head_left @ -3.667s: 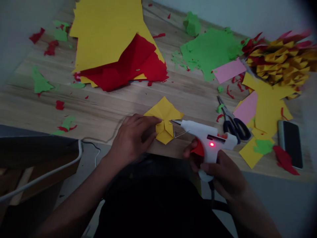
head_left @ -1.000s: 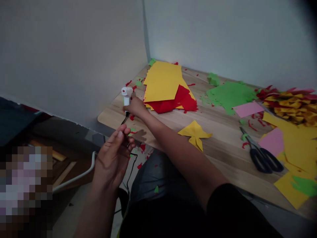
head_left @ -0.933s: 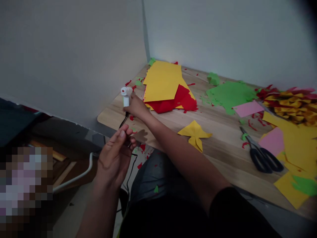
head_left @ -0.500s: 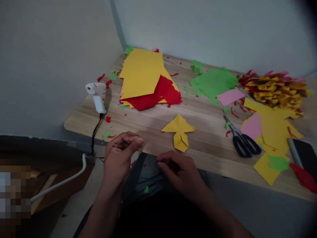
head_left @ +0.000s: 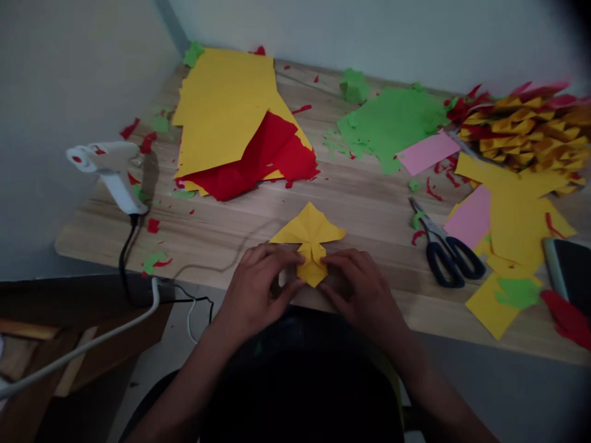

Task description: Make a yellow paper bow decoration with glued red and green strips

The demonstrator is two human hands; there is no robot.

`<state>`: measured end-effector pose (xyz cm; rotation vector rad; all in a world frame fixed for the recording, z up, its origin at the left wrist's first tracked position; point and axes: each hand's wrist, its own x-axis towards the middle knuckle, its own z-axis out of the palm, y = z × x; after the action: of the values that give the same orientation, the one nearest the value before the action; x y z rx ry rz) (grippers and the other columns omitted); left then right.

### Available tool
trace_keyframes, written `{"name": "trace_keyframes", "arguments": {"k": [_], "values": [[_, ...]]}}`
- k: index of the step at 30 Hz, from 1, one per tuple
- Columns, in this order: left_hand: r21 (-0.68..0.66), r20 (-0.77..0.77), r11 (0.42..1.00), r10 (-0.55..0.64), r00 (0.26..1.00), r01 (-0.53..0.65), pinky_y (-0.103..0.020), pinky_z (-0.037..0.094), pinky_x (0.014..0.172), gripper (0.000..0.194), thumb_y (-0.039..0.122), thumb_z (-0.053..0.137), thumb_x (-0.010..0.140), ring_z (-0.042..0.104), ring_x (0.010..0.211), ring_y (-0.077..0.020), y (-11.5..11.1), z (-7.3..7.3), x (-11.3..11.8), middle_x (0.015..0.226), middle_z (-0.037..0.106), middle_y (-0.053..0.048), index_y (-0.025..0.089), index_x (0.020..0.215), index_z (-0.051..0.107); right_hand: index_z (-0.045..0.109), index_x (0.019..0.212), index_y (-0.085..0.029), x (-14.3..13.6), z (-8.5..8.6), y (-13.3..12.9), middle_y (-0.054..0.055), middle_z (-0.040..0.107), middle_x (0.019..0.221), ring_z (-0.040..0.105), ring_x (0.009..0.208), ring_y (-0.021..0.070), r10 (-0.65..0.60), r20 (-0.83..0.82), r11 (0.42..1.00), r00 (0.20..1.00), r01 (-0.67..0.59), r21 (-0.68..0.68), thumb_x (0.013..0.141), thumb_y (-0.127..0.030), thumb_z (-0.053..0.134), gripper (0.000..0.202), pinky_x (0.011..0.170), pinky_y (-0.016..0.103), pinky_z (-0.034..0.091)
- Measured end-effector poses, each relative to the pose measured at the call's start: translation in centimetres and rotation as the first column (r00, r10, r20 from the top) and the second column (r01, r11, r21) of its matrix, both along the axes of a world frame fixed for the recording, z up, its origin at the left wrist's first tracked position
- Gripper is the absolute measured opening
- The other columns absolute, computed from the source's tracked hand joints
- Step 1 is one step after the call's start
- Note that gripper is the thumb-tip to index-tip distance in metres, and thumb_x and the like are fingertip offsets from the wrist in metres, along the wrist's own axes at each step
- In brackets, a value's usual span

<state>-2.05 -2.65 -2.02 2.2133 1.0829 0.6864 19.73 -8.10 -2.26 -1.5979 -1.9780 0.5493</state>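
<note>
A folded piece of yellow paper (head_left: pixel 308 229) lies near the front edge of the table, with a wide pointed top and a narrower lower part that has a crease down its middle. My left hand (head_left: pixel 261 280) pinches the left side of the lower part between thumb and fingertips. On the opposite side, my right hand (head_left: pixel 357 280) has its fingertips and thumb at the right edge of the same part. The wide upper part stays uncovered on the wood.
White glue gun (head_left: pixel 113 175) at left, its black cable over the edge. Behind lie yellow sheets (head_left: pixel 226 104), red paper (head_left: pixel 258 163) and green paper (head_left: pixel 392 123). Scissors (head_left: pixel 446 249), pink paper (head_left: pixel 471 221), a phone (head_left: pixel 570 271) and a pile of folded yellow pieces (head_left: pixel 526 132) are at right.
Both hands have moved from in front of the table edge onto the folded yellow paper and now grip its lower part from either side. The view has shifted too.
</note>
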Motion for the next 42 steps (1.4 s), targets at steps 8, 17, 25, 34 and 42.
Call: {"name": "trace_keyframes", "arguments": {"k": [8,17,25,34,42], "values": [[0.073,-0.089,0.997,0.016,0.996,-0.010,-0.039,0.044,0.083,0.022,0.038,0.074,0.085,0.059,0.095,-0.0231,0.1,-0.2,0.3,0.098,0.076,-0.002,0.025,0.102,0.067,0.065,0.106,-0.023,-0.5,-0.2,0.6,0.007,0.071,0.102,0.063,0.097,0.0245,-0.099,-0.051,0.995,0.994,0.098,-0.020,0.091,-0.032,0.067,0.018,0.087,0.042,0.051],[0.102,-0.072,0.991,0.097,0.993,-0.089,-0.037,0.043,0.080,0.011,0.029,0.071,0.087,0.059,0.090,-0.0218,-0.1,-0.6,1.0,0.088,0.075,0.000,0.026,0.097,0.067,0.062,0.101,-0.022,-1.7,-0.1,0.9,0.005,0.066,0.084,0.060,0.080,0.0237,-0.195,0.055,0.980,0.979,0.197,-0.040,0.090,-0.033,0.067,0.016,0.075,0.039,0.048],[0.127,-0.097,0.992,0.041,0.994,-0.028,-0.040,0.042,0.084,0.012,0.021,0.072,0.086,0.058,0.095,-0.0228,-0.1,-0.6,0.8,0.100,0.077,0.002,0.027,0.096,0.070,0.062,0.099,-0.023,-2.0,0.3,1.8,0.002,0.064,0.078,0.061,0.073,0.0212,-0.247,0.046,0.959,0.968,0.251,-0.132,0.087,-0.032,0.069,0.016,0.068,0.036,0.046],[0.242,-0.189,0.968,-0.012,0.982,0.059,-0.042,0.042,0.089,0.015,0.025,0.069,0.089,0.061,0.104,-0.0246,-0.9,-0.7,0.5,0.106,0.077,0.001,0.027,0.103,0.073,0.073,0.111,-0.029,-1.5,-0.4,-0.3,0.007,0.066,0.093,0.058,0.086,0.0246,-0.115,0.146,0.993,0.983,0.113,0.025,0.094,-0.035,0.064,0.021,0.076,0.041,0.046],[0.333,-0.305,0.924,-0.084,0.949,0.189,-0.044,0.042,0.099,0.049,0.040,0.065,0.091,0.058,0.125,-0.0288,-2.3,-1.5,-1.0,0.134,0.067,-0.008,0.022,0.137,0.059,0.071,0.125,-0.030,-1.5,-1.0,-1.7,0.011,0.065,0.110,0.056,0.096,0.0270,-0.099,0.278,0.991,0.956,0.071,0.109,0.095,-0.034,0.062,0.032,0.084,0.044,0.047]]}}
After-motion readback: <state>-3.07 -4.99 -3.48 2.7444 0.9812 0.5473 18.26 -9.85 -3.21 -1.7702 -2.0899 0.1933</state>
